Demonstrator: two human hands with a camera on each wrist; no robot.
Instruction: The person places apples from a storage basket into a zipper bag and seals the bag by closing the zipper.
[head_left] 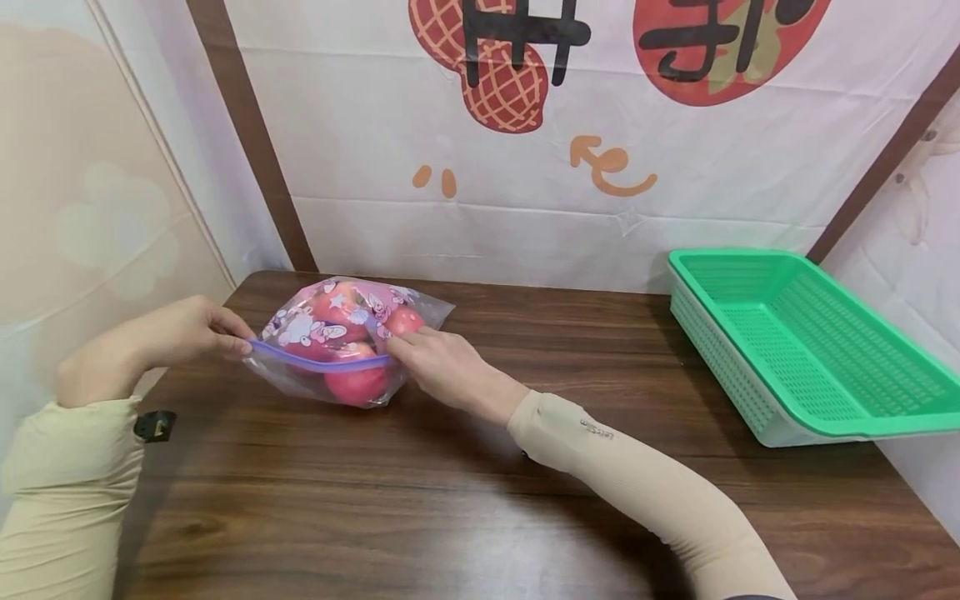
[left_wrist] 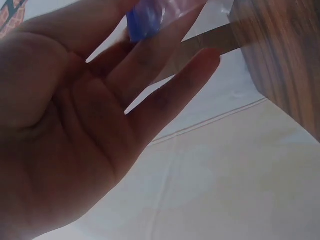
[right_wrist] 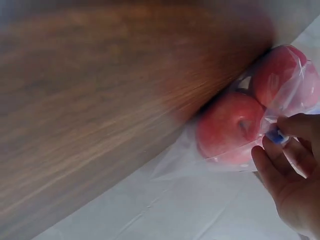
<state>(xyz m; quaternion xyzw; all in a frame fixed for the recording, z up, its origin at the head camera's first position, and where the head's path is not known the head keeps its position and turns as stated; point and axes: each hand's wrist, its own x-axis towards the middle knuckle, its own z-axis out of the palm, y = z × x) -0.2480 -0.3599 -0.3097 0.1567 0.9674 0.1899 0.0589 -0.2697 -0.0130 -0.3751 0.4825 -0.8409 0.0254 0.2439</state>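
A clear zip bag (head_left: 279,377) with pink and purple cartoon prints lies toward the back left of the table, holding several red apples (head_left: 358,385). A purple zip strip (head_left: 322,365) runs along its near side. My left hand (head_left: 180,337) pinches the strip's left end between thumb and fingers; in the left wrist view its blue tip (left_wrist: 144,22) shows at the fingers. At the other end, my right hand (head_left: 453,367) pinches the strip, and a bit of blue (right_wrist: 275,135) shows between thumb and finger in the right wrist view. Whether the zip is sealed, I cannot tell.
A green plastic basket (head_left: 765,375) with a white outer wall stands on the right of the brown wooden table (head_left: 420,500). Behind the table hangs a printed white cloth (head_left: 525,233), and another cloth (head_left: 97,208) hangs on the left.
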